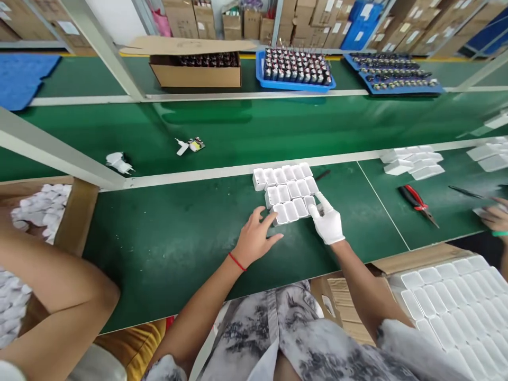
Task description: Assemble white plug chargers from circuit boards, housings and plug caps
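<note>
Left hand [254, 239] fingers spread, right hand [328, 221] gloved fingers pressing, both squaring white shells [288, 191] into rows on tabletop [166, 248].

White open-topped shells [288, 192] stand packed in three staggered rows on the green bench [178, 248], cavities up, touching one another. The bare left hand [254, 238] touches the near row's left end; the gloved right hand [328, 222] touches its right end.
</note>
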`<state>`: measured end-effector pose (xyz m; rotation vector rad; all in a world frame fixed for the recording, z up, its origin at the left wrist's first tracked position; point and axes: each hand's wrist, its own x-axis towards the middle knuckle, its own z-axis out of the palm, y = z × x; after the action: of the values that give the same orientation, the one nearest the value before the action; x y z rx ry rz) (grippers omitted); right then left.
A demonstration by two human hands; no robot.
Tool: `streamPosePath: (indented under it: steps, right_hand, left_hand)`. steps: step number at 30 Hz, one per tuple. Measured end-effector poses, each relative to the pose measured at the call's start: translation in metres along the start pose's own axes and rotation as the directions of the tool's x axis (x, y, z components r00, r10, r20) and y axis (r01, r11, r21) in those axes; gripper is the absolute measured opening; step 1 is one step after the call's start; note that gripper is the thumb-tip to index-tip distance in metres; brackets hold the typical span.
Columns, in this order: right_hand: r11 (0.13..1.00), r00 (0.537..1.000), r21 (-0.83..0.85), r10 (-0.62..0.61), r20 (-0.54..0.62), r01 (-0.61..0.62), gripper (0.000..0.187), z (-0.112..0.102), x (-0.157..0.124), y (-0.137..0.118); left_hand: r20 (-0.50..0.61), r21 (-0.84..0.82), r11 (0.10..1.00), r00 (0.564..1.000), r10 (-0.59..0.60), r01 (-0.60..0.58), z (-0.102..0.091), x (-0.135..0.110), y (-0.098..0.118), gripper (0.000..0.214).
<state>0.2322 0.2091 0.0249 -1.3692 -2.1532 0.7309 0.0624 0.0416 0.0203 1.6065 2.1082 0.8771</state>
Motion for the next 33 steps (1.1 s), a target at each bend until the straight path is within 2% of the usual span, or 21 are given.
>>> streamPosePath:
  steps: [2,4,9,11,12,13,15,16,18,20,21,25,27,29,31,33]
  right_hand:
    - [1.000,1.000,-0.004,-0.009,0.018,0.009,0.074,-0.001,-0.003,0.001]
    - [1.000,1.000,-0.013,-0.010,0.002,0.010,0.066,-0.007,-0.002,0.003]
    - [0.999,0.978,-0.020,-0.047,-0.203,0.044,0.047,-0.026,0.029,-0.006]
    - [0.986,0.972,-0.057,-0.164,-0.170,0.157,0.042,-0.028,0.052,-0.021]
    - [0.963,0.959,-0.094,-0.263,-0.111,0.253,0.041,-0.026,0.065,-0.031]
    - [0.919,0.926,-0.141,-0.375,-0.034,0.367,0.041,-0.022,0.078,-0.042]
    - [0.765,0.798,-0.230,-0.576,0.174,0.602,0.043,-0.006,0.106,-0.070]
    - [0.681,0.725,-0.249,-0.631,0.278,0.689,0.045,0.005,0.118,-0.085]
    - [0.555,0.590,-0.225,-0.667,0.455,0.801,0.050,0.036,0.142,-0.118]
    - [0.506,0.508,-0.182,-0.637,0.580,0.843,0.058,0.073,0.164,-0.151]
    - [0.496,0.482,-0.173,-0.608,0.631,0.851,0.061,0.093,0.174,-0.166]
    - [0.482,0.412,-0.143,-0.518,0.750,0.865,0.077,0.167,0.207,-0.206]
    - [0.492,0.384,-0.115,-0.491,0.782,0.863,0.084,0.191,0.216,-0.213]
    - [0.509,0.366,-0.103,-0.448,0.816,0.854,0.087,0.203,0.222,-0.215]
    - [0.532,0.402,-0.158,-0.382,0.832,0.832,0.087,0.203,0.224,-0.216]
    - [0.542,0.485,-0.264,-0.316,0.816,0.798,0.086,0.198,0.223,-0.217]
  left_hand:
    - [0.036,0.052,0.998,0.999,0.024,-0.026,0.004,0.006,0.002,0.025]
    - [0.035,0.066,0.997,0.999,0.037,-0.039,0.003,0.008,0.002,0.015]
    - [-0.034,0.023,0.997,0.997,0.072,-0.071,-0.002,0.005,-0.015,0.012]
    - [-0.050,-0.018,0.995,0.994,0.100,-0.101,-0.001,0.006,-0.022,0.021]
    - [-0.059,-0.043,0.992,0.992,0.113,-0.116,0.001,0.007,-0.026,0.028]
    - [-0.067,-0.068,0.989,0.990,0.126,-0.131,0.003,0.009,-0.028,0.035]
    - [-0.084,-0.107,0.981,0.985,0.150,-0.159,0.006,0.010,-0.032,0.044]
    - [-0.096,-0.118,0.978,0.982,0.162,-0.173,0.008,0.010,-0.033,0.046]
    - [-0.121,-0.117,0.973,0.975,0.185,-0.200,0.009,0.009,-0.035,0.046]
    - [-0.142,-0.090,0.971,0.968,0.209,-0.223,0.010,0.009,-0.035,0.046]
    - [-0.145,-0.066,0.970,0.964,0.222,-0.234,0.011,0.008,-0.036,0.045]
    - [-0.131,0.062,0.959,0.950,0.284,-0.278,0.012,0.009,-0.037,0.043]
    - [-0.103,0.107,0.952,0.949,0.298,-0.287,0.013,0.009,-0.037,0.044]
    - [-0.066,0.138,0.948,0.953,0.296,-0.285,0.013,0.009,-0.037,0.046]
    - [-0.047,0.164,0.946,0.955,0.292,-0.281,0.011,0.010,-0.037,0.046]
    - [-0.046,0.177,0.945,0.956,0.288,-0.276,0.010,0.010,-0.036,0.047]
